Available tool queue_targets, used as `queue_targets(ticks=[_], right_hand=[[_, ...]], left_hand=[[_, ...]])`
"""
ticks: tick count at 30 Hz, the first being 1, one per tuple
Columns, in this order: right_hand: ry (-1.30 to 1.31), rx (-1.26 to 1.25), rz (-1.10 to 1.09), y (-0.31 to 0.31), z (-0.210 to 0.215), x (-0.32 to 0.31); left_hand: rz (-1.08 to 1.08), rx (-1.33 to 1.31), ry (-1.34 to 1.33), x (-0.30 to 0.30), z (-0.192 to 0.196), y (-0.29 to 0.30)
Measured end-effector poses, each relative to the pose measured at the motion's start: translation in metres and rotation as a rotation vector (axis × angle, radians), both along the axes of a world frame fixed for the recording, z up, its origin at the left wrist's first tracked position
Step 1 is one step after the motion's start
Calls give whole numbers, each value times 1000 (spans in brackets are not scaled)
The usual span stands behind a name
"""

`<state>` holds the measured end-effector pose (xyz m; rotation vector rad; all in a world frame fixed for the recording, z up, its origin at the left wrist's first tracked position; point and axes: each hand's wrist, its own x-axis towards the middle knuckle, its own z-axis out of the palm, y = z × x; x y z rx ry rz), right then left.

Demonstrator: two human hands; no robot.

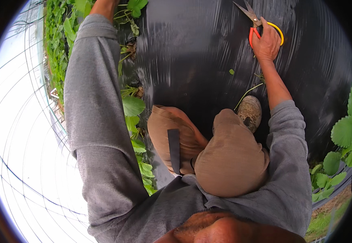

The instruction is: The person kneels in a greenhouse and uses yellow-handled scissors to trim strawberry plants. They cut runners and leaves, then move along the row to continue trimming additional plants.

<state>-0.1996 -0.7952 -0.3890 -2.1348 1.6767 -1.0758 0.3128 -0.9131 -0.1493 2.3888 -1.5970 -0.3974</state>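
My right hand (267,43) holds a pair of scissors (258,23) at the upper right, with one red and one yellow handle loop. The fingers rest around the handles, and the blades stand apart, pointing to the upper left over black plastic sheeting (192,52). My left arm stretches up along the left side in a grey sleeve. Only the bare wrist shows at the top edge, beside green leaves (136,6); the hand itself is past the frame. A cut green stem (249,94) lies on the sheeting near my shoe (250,111).
A row of leafy plants (134,106) runs along the sheeting's left edge, with dense greenery (56,44) beyond it. More broad, toothed leaves (343,132) grow at the right. My bent knees (232,158) are low in the middle. A small leaf piece (231,71) lies on the sheeting.
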Motion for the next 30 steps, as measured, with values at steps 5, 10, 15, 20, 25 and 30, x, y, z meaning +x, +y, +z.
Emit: queue_targets(ticks=[5, 10, 15, 20, 25, 30], right_hand=[[52, -12, -6, -2, 1, 1], [79, 13, 6, -2, 3, 1], [81, -14, 10, -2, 3, 2], [93, -14, 23, -2, 3, 2], [108, -34, 6, -2, 3, 2], [92, -15, 9, -2, 3, 2]], left_hand=[[-23, -87, -90, 23, 19, 31], [-108, -198, -179, 13, 19, 35], [-215, -305, -238, -16, 0, 22], [-313, -399, -304, -38, -12, 23], [-268, -288, -291, -37, -23, 32], [-429, -247, -301, -18, -42, 38]])
